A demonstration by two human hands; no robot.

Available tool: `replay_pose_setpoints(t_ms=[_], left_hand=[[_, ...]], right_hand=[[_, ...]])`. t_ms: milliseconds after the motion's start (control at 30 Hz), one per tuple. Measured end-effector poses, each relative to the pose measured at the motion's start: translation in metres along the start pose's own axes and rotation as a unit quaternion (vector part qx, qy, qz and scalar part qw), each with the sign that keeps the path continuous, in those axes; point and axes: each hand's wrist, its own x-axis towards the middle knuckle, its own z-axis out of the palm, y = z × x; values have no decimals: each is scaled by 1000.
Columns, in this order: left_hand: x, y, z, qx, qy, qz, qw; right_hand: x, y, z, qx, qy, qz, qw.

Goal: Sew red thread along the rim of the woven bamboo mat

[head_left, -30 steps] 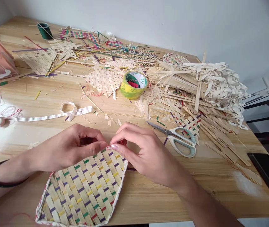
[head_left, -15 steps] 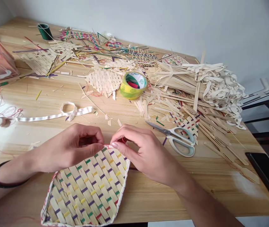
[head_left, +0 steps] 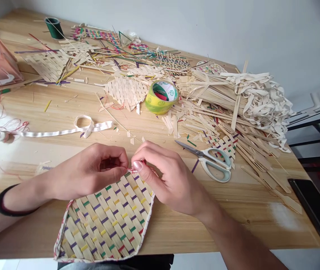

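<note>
The woven mat (head_left: 109, 217) lies below and between the two hands on the near part of the wooden table (head_left: 188, 236), its far edge right at the fingertips and its body stretching from there toward the table's near edge. The left hand (head_left: 92, 170) has thumb and forefinger pinched together on that far edge, the other fingers curled behind, and its palm side hides part of the mat's left upper border. The right hand (head_left: 165, 176) is just beside it, thumb and forefinger pressed together on red thread (head_left: 143, 161) at the mat's far corner; whether they also hold a needle, I cannot tell. The fingertips of the two hands are near each other, a small gap between them. A pale binding runs round the mat, with red stitches along its left side. Scissors (head_left: 205, 159) lie near the right hand, on its outer side, blades partly toward the hands, while a white ribbon (head_left: 92, 129) lies beyond the left hand.
</note>
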Motion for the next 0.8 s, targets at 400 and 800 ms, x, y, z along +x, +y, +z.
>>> replay_pose_setpoints(t_ms=[400, 800], left_hand=[[2, -2, -1, 15, 1, 5, 1000], [2, -4, -1, 8, -1, 14, 1000]], right_hand=[[0, 0, 2, -12, -9, 32, 999], [1, 0, 1, -20, -18, 35, 999]])
